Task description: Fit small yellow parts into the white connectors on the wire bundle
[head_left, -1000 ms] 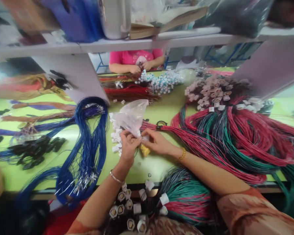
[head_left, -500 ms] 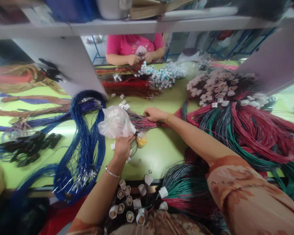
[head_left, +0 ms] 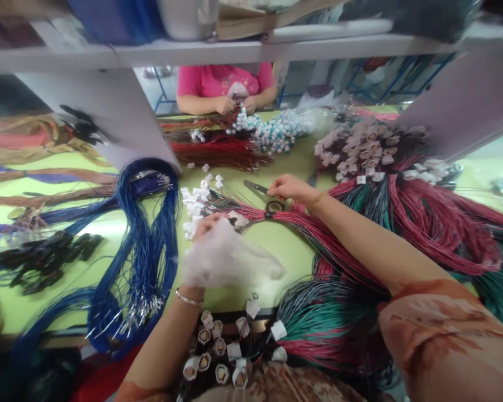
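Observation:
My left hand (head_left: 205, 226) grips a clear plastic bag (head_left: 228, 259) that hangs blurred over the green table (head_left: 272, 240), hiding most of the fingers. Just beyond it lies a scatter of small white tags (head_left: 197, 198) at the end of a bundle of red cords (head_left: 302, 223). My right hand (head_left: 291, 190) reaches forward, fingers curled down onto black-handled scissors (head_left: 262, 192) lying on the table beside the red cords.
Blue cords (head_left: 146, 245) loop at the left. Red and green cords (head_left: 423, 223) pile at the right, with tagged ends (head_left: 360, 148) behind. More tagged cords (head_left: 226, 352) lie on my lap. A person in a pink shirt (head_left: 224, 81) works opposite, under a shelf (head_left: 193, 53).
My left hand swung the plastic bag from upright down toward me. The right hand left the bag, reached forward across the red cords and came to the scissors.

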Demonstrator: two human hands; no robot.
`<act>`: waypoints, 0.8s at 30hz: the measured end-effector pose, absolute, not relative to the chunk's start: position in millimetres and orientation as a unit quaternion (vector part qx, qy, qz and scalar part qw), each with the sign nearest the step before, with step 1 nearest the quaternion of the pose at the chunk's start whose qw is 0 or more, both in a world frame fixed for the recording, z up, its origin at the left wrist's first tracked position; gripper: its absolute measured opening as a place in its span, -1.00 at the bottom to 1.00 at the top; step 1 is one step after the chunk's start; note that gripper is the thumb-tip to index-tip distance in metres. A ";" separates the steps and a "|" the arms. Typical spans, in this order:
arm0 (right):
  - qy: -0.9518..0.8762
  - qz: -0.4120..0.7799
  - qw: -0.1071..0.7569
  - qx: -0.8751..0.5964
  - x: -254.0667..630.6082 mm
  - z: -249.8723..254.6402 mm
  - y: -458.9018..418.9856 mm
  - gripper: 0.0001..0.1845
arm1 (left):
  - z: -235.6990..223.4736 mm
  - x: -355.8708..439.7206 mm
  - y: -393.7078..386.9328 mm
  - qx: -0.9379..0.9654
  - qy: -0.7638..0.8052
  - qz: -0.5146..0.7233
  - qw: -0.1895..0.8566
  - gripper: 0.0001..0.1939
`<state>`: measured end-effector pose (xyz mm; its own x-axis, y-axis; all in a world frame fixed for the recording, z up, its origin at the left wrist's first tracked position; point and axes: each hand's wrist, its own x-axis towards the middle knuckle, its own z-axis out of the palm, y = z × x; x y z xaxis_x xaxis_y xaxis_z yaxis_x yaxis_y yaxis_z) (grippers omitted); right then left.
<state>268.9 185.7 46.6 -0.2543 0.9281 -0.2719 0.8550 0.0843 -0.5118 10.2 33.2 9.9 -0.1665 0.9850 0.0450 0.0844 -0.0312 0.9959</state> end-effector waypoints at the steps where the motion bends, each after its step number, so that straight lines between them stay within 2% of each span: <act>1: -0.740 0.277 0.064 -0.610 275.7 48.9 181.0 -0.76 | 9.1 12.0 29.5 0.543 0.525 0.503 0.420 -0.91; 3: -0.779 0.218 0.041 -0.586 285.0 52.2 169.3 -0.73 | 4.2 15.4 19.7 0.674 0.425 0.439 0.416 -0.84; 5: -0.827 0.169 -0.020 -0.535 286.9 53.7 158.4 -0.77 | -1.2 16.5 10.4 0.786 0.344 0.358 0.369 -0.69; 7: -0.849 0.149 -0.053 -0.505 281.1 53.3 152.8 -0.78 | -2.9 15.6 5.0 0.827 0.320 0.323 0.330 -0.63; 11: -0.823 0.136 -0.048 -0.550 255.5 47.5 161.2 -0.66 | 2.3 18.5 4.1 0.810 0.397 0.321 0.289 -0.84; 16: -0.826 0.167 -0.099 -0.529 231.9 41.1 179.5 -0.74 | -4.5 34.2 -3.3 0.795 0.490 0.305 0.184 -0.84; 17: -0.831 0.170 -0.102 -0.519 230.4 42.1 180.1 -0.75 | -7.0 36.4 -5.5 0.798 0.498 0.297 0.164 -0.79; 20: -0.832 0.142 -0.069 -0.531 231.5 53.7 170.2 -0.68 | -12.3 38.7 -9.5 0.811 0.504 0.276 0.114 -0.59; 24: -0.821 0.134 0.044 -0.554 240.7 80.1 122.7 -0.63 | -16.1 37.2 -8.7 0.825 0.482 0.276 0.104 -0.52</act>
<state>240.7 122.7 80.1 -0.3828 0.9208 -0.0752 0.8970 0.3510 -0.2686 37.2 -8.7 -16.1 0.3827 0.8532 0.3544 0.7380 -0.5130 0.4383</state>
